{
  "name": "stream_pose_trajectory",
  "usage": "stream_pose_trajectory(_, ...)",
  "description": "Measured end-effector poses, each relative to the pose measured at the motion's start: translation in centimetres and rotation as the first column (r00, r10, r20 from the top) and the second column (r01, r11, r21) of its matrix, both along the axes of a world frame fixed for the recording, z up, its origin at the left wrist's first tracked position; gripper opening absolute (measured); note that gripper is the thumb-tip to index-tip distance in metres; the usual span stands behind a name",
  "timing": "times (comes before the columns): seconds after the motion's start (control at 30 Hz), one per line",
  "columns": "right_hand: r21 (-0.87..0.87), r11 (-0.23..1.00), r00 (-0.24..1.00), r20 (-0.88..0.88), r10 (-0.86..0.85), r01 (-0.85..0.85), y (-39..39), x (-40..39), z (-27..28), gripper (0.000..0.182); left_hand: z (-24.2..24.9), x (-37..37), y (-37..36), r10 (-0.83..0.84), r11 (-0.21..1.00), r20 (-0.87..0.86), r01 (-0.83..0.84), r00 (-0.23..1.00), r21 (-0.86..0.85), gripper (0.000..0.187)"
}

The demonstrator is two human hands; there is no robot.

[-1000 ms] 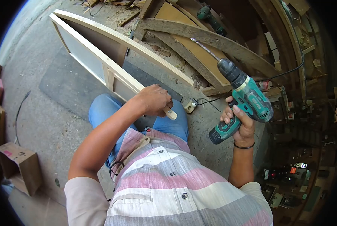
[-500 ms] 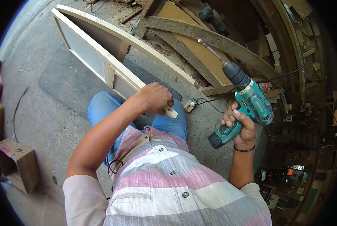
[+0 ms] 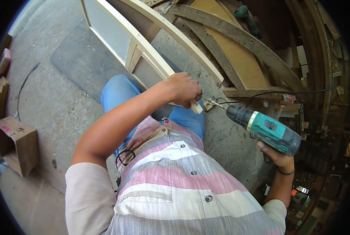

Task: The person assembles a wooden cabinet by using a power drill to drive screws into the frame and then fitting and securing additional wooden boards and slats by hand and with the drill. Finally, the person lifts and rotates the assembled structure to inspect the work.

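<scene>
In the head view, the left hand (image 3: 182, 89) has its fingers closed around the wooden frame (image 3: 143, 42) near 1 end; the right hand (image 3: 280, 156) grips the drill (image 3: 274, 133), bit (image 3: 218, 103) near that end, contact unclear. The crosspiece (image 3: 134, 58) looks fitted; remaining work cannot be judged.

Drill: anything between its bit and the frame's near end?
Nothing visible stands between the bit of the drill in the right hand and the frame's near end. The left hand holds it just behind that end, close to the gap. Depth can't be settled from this view.
</scene>
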State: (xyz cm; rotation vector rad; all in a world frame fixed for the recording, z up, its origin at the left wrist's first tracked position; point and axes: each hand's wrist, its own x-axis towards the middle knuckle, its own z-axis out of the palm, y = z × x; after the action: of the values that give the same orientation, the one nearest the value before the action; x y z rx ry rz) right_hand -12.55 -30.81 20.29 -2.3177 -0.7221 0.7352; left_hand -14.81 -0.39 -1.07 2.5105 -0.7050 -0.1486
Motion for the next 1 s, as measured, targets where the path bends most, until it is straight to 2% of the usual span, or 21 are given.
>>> stream_pose_trajectory(0.07, 0.008, 1.0, 1.0, -0.022, -0.018, 0.018, 0.6, -0.3, -0.2, 0.036, 0.1, -0.1, 0.1, 0.007, 1.0, -0.003, -0.007, 1.0, -0.001, 0.025)
stream_pose_trajectory(0.13, -0.076, 0.997, 0.999, -0.038, -0.003, 0.0, 1.0, -0.2, -0.2, 0.042, 0.0, -0.1, 0.1, -0.008, 1.0, 0.011, 0.008, 1.0, 0.003, 0.025)
stream_pose_trajectory(0.27, -0.071, 0.997, 0.994, -0.099, -0.051, 0.044, 1.0, -0.1, -0.3, 0.043, -0.2, 0.0, 0.0, -0.012, 1.0, 0.017, 0.012, 1.0, 0.005, 0.025)
stream_pose_trajectory(0.4, -0.05, 0.998, 0.994, -0.1, -0.045, 0.04, 1.6, -0.2, -0.1, 0.043, 0.5, -0.2, 0.1, -0.007, 0.999, 0.009, 0.006, 1.0, 0.035, 0.025)
stream_pose_trajectory(0.47, -0.114, 0.993, 0.998, -0.053, -0.03, 0.024, 2.0, -0.2, 0.1, 0.044, 0.4, -0.1, 0.0, -0.004, 0.999, 0.002, 0.004, 1.0, 0.041, 0.025)
stream_pose_trajectory(0.6, -0.115, 0.993, 0.998, -0.055, -0.007, 0.001, 2.8, 0.0, 0.6, 0.044, 0.1, 0.1, -0.2, -0.014, 0.997, -0.016, 0.015, 1.0, 0.072, 0.028)
stream_pose_trajectory(0.7, -0.098, 0.995, 0.999, -0.023, 0.022, -0.024, 3.7, 0.2, 0.8, 0.044, 0.2, 0.2, -0.1, -0.02, 0.995, -0.032, 0.023, 0.999, 0.098, 0.03)
stream_pose_trajectory(0.87, -0.158, 0.964, 0.972, 0.063, 0.228, -0.216, 5.2, 0.9, 1.7, 0.041, -0.1, 0.1, 0.0, -0.022, 0.998, 0.012, 0.021, 1.0, 0.054, 0.029)
stream_pose_trajectory(1.0, -0.185, 0.945, 0.954, 0.087, 0.288, -0.268, 6.5, 1.3, 2.2, 0.04, -0.1, 0.1, -0.1, -0.01, 0.999, 0.003, 0.01, 1.0, 0.053, 0.03)
